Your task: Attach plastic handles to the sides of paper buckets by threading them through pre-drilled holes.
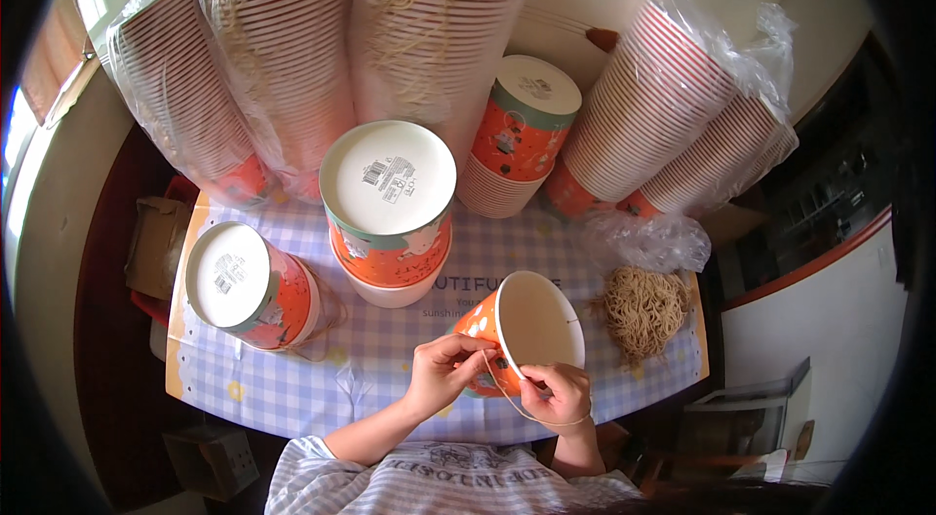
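An orange paper bucket [542, 325] with a white inside lies tilted in front of me, its mouth turned up and to the right. My left hand [450, 369] is closed at the bucket's outer wall, just below the rim, and pinches a thin tan string [502, 386]. From those fingers the string sags in a loop across to my right hand [558, 395]. That hand is closed on the near edge of the rim, thumb toward the inside, with string running along its lower side. Exactly where the string meets the bucket is hidden by my fingers.
A bundle of tan strings [643, 313] lies right on the checked tablecloth [390, 374]. Upturned stacks of buckets stand left [229, 273], centre [388, 178] and farther back [526, 115]. Tall plastic-wrapped bucket stacks [439, 27] line the back, with more [648, 96] at back right.
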### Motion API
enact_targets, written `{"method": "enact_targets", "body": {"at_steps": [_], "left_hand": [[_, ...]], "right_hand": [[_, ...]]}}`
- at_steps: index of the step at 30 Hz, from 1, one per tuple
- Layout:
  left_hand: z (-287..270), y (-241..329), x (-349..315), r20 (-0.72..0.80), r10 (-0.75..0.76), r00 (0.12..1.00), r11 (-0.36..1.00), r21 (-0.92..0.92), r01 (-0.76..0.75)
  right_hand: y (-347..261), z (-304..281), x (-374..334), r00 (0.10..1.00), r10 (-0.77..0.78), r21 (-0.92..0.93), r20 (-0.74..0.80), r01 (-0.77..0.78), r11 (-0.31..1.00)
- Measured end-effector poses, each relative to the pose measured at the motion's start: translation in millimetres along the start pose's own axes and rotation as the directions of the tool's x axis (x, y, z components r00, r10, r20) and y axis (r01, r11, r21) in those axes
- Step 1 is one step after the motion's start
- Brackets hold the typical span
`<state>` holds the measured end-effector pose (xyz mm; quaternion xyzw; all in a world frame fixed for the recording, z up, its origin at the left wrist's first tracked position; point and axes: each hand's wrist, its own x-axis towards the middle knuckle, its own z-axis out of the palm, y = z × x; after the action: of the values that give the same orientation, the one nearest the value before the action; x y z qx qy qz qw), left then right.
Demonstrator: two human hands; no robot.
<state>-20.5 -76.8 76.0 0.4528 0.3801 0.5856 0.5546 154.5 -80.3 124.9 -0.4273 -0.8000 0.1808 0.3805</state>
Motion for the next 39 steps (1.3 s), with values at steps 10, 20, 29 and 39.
{"method": "enact_targets", "body": {"at_steps": [10, 20, 29, 39], "left_hand": [[-1.8, -0.3, -0.9, -0.008, 0.030, 1.000, 0.999, 0.043, -0.030], [-8.5, -13.1, 0.4, 0.001, 0.213, 0.977, 0.961, 0.178, -0.210], [-10.5, -11.4, -3.7, -0.048, 0.113, 0.992, 0.989, -0.090, -0.117], [-26.3, -17.2, -0.8, 0.133, 0.290, 0.948, 0.949, 0.092, -0.303]], "right_hand": [[-0.9, -0.4, 2.1, 1.000, -0.010, 0.002, 0.028, 0.010, 1.000], [-3.4, 3.2, 4.8, 0.998, -0.057, 0.024, 0.020, 0.056, 0.998], [-2.4, 5.5, 3.1, 0.993, -0.079, 0.005, 0.087, 0.079, 0.997], [-3.3, 6.8, 5.4, 0.987, -0.116, 0.002, 0.114, 0.117, 0.993]]}}
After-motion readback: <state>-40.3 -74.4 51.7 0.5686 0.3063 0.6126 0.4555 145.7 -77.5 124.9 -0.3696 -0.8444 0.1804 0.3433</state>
